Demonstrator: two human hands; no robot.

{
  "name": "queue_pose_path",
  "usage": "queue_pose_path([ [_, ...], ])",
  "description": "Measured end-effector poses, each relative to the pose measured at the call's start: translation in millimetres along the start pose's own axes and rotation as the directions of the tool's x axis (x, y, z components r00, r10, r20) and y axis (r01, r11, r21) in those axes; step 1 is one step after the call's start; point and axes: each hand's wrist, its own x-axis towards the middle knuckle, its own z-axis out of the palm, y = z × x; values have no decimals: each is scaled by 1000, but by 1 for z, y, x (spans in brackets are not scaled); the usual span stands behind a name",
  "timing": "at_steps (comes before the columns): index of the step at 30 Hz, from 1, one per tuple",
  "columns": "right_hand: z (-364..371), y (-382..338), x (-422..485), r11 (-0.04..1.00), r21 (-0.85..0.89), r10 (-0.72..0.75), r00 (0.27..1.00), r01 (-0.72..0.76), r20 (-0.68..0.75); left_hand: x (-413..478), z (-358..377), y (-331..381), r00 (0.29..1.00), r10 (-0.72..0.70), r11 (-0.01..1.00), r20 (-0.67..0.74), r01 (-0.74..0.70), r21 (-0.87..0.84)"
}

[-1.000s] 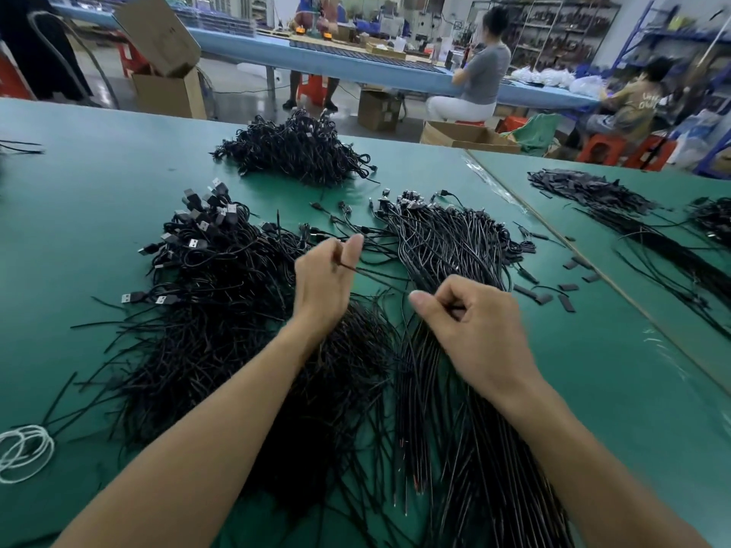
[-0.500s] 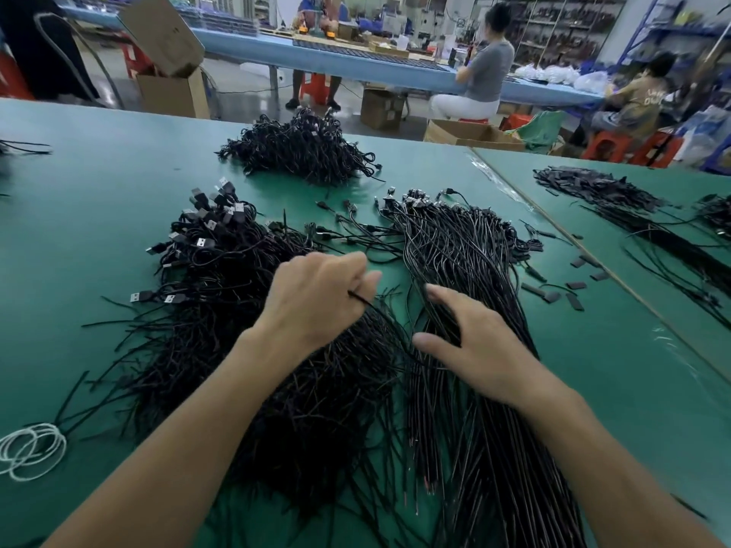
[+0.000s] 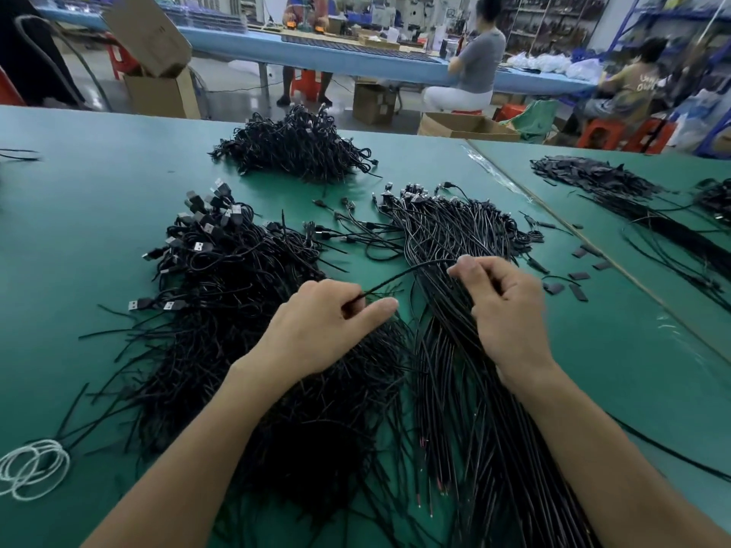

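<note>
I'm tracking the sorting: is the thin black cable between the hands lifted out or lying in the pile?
Lifted out: the cable arcs above the piles, pinched by the left hand and the right hand.

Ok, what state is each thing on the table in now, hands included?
left hand: pinching the single cable.
right hand: pinching the same cable.
single cable: arched between both hands.
USB cable pile: tangled, under the left hand.
right cable bundle: strands roughly parallel, lying flat.
far heap: tangled, untouched.
white cord: coiled, near table edge.
</note>
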Motion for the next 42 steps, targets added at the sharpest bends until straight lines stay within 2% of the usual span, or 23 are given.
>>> queue_pose_path([
  [3,3,-1,3,996,63,67,994,-61,-87,0,-4,6,970,-36,958,241,102,-268],
  [6,7,-1,1,997,-36,70,998,-70,-6,-4,-10,18,927,64,822,370,161,-546],
  [8,11,-1,-3,985,-172,65,979,-31,195,-7,-14,25,926,128,630,355,201,-750],
  [11,22,-4,-16,971,-237,107,832,30,544,-8,-16,32,968,96,278,233,198,-940],
  [13,27,-11,-25,964,-244,82,753,107,653,-7,-11,33,989,2,129,151,149,-980],
  [14,28,-15,-29,957,-240,47,732,161,679,-6,-7,33,993,-48,127,110,115,-985],
  [15,28,-19,-31,948,-239,15,719,211,694,-5,-2,31,994,-86,178,64,78,-981],
  [16,27,-23,-32,936,-250,-3,716,248,698,-5,3,29,994,-109,295,3,35,-955],
  [17,25,-26,-32,925,-264,-15,722,273,692,-5,8,26,991,-111,481,-81,-17,-877],
  [18,22,-29,-30,919,-273,-29,738,285,674,-5,10,23,982,-86,677,-168,-66,-733],
  [19,18,-32,-27,919,-273,-45,764,284,643,-5,11,20,975,-40,817,-217,-93,-569],
  [21,10,-37,-19,925,-257,-94,825,279,557,-8,9,18,986,36,920,-165,-97,-379],
  [24,2,-43,-7,949,-172,-168,888,263,429,-10,6,23,1000,-2,901,31,15,-434],
  [26,4,-45,-3,966,-93,-189,904,241,383,-11,3,29,987,-35,822,158,118,-557],
  [30,18,-44,-8,988,28,-155,927,155,340,-14,-12,36,921,47,636,387,272,-722],
  [32,25,-39,-13,996,11,-84,923,86,375,-15,-19,36,930,67,468,362,292,-834],
  [34,31,-32,-21,994,-91,-7,886,56,463,-11,-21,34,966,27,238,258,244,-940],
  [36,33,-29,-30,972,-214,54,788,100,613,-7,-21,30,989,-56,45,137,140,-989],
  [37,34,-30,-35,955,-261,79,726,142,684,-4,-19,28,992,-99,0,80,81,-997],
  [38,35,-31,-38,935,-297,93,677,191,730,-2,-17,25,991,-129,17,22,25,-1000],
  [39,35,-33,-39,916,-319,88,655,242,751,-1,-13,22,988,-151,113,-34,-17,-993],
  [40,34,-36,-39,901,-326,58,663,288,747,-1,-9,19,983,-161,290,-90,-40,-956],
  [42,30,-42,-32,885,-316,-41,734,341,677,-2,0,17,974,-123,708,-191,-49,-705],
])
